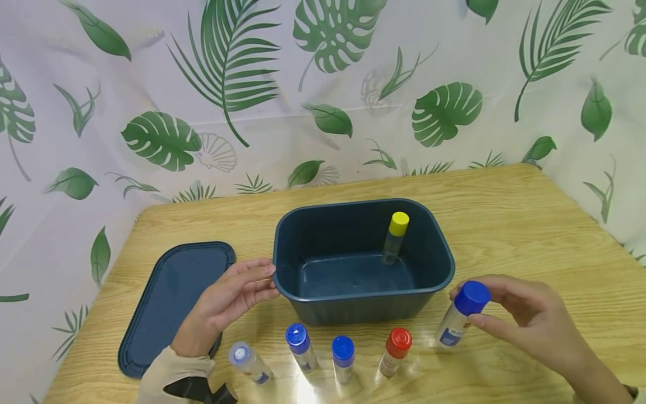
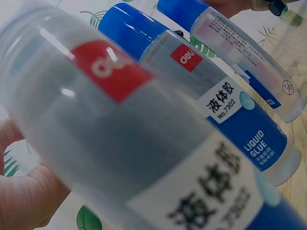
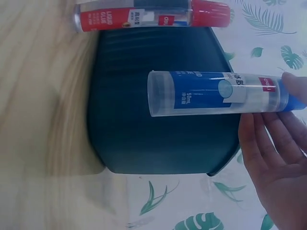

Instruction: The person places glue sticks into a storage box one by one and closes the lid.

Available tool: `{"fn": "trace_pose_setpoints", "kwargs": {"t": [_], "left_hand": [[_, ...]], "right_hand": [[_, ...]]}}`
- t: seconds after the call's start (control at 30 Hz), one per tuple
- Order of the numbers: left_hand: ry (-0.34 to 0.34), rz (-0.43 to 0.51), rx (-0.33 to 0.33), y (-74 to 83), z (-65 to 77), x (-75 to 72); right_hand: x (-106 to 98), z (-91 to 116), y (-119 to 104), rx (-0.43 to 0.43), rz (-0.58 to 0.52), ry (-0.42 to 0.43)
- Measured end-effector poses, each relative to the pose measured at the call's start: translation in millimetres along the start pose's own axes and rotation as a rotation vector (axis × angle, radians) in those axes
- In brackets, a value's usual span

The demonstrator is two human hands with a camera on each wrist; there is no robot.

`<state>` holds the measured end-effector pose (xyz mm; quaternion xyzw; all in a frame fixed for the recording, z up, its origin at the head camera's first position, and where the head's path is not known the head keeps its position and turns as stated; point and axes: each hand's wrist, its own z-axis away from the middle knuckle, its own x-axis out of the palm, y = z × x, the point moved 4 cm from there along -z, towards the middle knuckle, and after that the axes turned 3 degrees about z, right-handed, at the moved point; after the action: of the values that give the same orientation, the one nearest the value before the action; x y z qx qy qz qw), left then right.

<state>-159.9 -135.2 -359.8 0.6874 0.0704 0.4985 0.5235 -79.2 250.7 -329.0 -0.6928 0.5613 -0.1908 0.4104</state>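
My right hand [image 1: 530, 320] pinches a blue-capped liquid glue bottle [image 3: 211, 93] by its cap, thumb on one side and fingers on the other. The bottle is slightly tilted, beside the right front corner of a dark blue bin [image 1: 348, 308]. At the bin's left side, my left hand [image 1: 234, 297] touches the rim with its fingertips, fingers loosely extended. Inside the bin, a yellow-capped glue bottle [image 1: 395, 241] leans near the right wall. In front stand a clear-topped glue bottle [image 1: 250, 363], two blue-capped bottles [image 1: 301, 348] and a red-capped bottle [image 1: 395, 353].
A dark blue lid [image 1: 176, 292] lies flat on the wooden table [image 1: 504, 224], left of the bin and partly behind the left forearm. A leaf-patterned cloth [image 1: 353, 95] hangs along the table's back and sides.
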Motion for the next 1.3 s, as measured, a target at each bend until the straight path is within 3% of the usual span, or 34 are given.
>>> {"fn": "trace_pose_setpoints", "kwargs": {"t": [0.67, 1.3], "left_hand": [[-0.004, -0.001, 0.003, 0.2, -0.4, -0.7], [-0.007, 0.000, 0.002, -0.7, 0.1, -0.5]], "right_hand": [[-8.3, -30.9, -23.4, -0.129, 0.006, -0.036], [-6.4, -53.1, -34.5, -0.218, -0.035, 0.004]]}}
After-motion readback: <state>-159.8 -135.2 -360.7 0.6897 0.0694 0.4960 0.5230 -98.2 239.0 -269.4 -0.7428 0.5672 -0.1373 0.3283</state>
